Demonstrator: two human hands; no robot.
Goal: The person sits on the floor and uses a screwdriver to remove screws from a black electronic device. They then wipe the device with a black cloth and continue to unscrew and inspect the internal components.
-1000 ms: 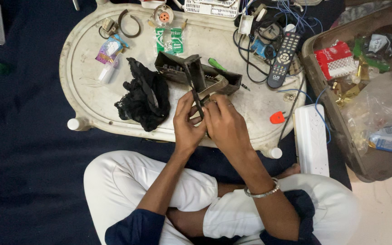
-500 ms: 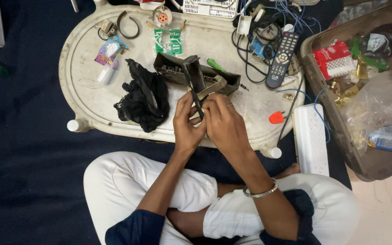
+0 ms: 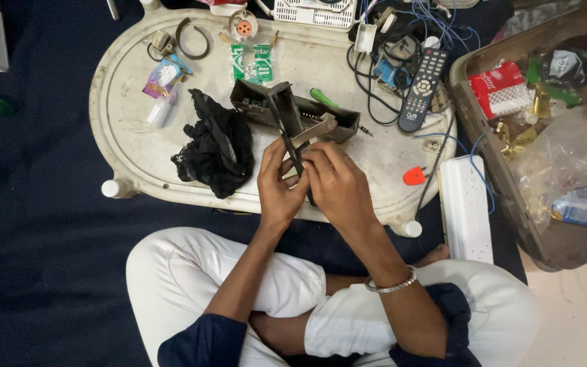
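The dark metal part (image 3: 292, 139) is held upright over the near edge of the white tray table (image 3: 123, 136), in front of the open dark casing (image 3: 338, 122). Compared with the earlier views, almost nothing has shifted; fine work appears ongoing. It is pinched by the left hand (image 3: 276, 187) and the right hand (image 3: 334, 183); its lower end is hidden by fingers.

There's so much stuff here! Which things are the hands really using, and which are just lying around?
In use:
left hand
right hand
dark metal strip held between them
open dark box behind

Lying about:
black cloth
remote control
green-handled screwdriver
white power strip
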